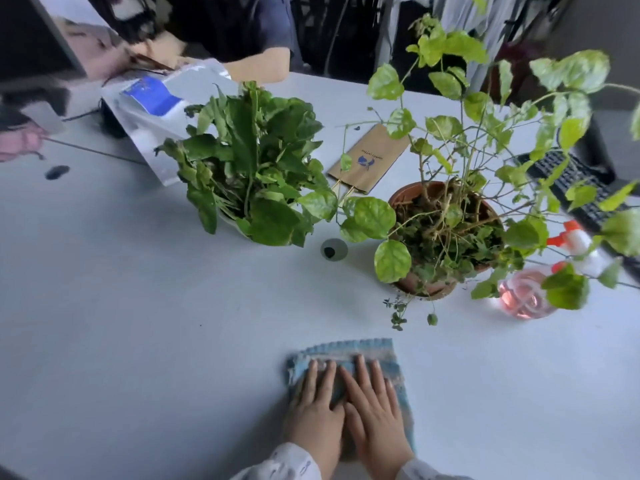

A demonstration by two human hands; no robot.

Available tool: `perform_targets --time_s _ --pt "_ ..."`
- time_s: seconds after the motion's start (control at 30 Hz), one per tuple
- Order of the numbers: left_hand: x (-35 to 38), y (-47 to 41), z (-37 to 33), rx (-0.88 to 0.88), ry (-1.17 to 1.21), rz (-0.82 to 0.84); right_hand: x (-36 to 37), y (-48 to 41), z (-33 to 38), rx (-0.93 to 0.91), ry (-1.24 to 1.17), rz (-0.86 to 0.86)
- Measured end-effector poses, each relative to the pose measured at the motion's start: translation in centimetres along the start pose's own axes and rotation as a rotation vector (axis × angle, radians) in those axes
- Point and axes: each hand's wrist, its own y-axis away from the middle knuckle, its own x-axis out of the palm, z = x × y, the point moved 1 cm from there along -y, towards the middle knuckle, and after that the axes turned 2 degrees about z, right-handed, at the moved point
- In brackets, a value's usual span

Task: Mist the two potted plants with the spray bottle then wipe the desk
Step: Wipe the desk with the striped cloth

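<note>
step: wiping | hands: left hand (pixel 317 407) and right hand (pixel 375 410) side by side, fingers flat, pressing blue cloth (pixel 346 349) near surface (pixel 138 323) front edge for even pressure | spray bottle (pixel 530 292) parked right, beside terracotta plant (pixel 443 237)
</note>
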Motion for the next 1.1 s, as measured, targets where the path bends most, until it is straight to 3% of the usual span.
perform_targets --time_s 0.07,0.17,0.27,0.47,0.6,0.7,0.83,0.9,1.0,1.1 --pt "-2.8 -2.3 0.7 0.035 -0.006 0.039 -0.3 -2.9 0.1 0.058 -0.038 0.009" --pt "-6.6 -6.2 2.6 0.085 -0.069 -0.028 -1.6 -7.4 1.1 0.115 -0.103 -0.040" --pt "-8.8 -10.0 5.0 0.091 -0.096 0.116 -3.0 -11.2 2.5 0.211 -0.115 0.006" --pt "-8.9 -14.3 11.0 0.155 -0.057 0.001 -2.2 -16.6 5.9 0.350 -0.091 0.007" --pt "-9.4 -14.4 15.5 0.188 -0.018 -0.083 -1.5 -18.7 9.4 0.358 -0.027 0.037" --pt "-9.6 -13.3 20.3 0.225 -0.083 -0.033 0.3 -20.5 13.4 0.313 -0.043 -0.043" --pt "-9.9 -12.6 27.3 0.230 -0.086 -0.107 1.6 -23.5 18.6 0.228 -0.041 0.018" --pt "-11.1 -13.1 30.4 0.256 -0.113 -0.127 2.0 -25.0 21.1 0.249 -0.123 -0.059" --pt "-12.7 -14.4 35.4 0.199 -0.102 -0.120 2.9 -26.9 23.8 0.286 -0.129 -0.227" --pt "-14.4 -16.1 39.6 0.113 -0.162 -0.118 3.2 -28.6 25.4 0.221 -0.060 -0.175"
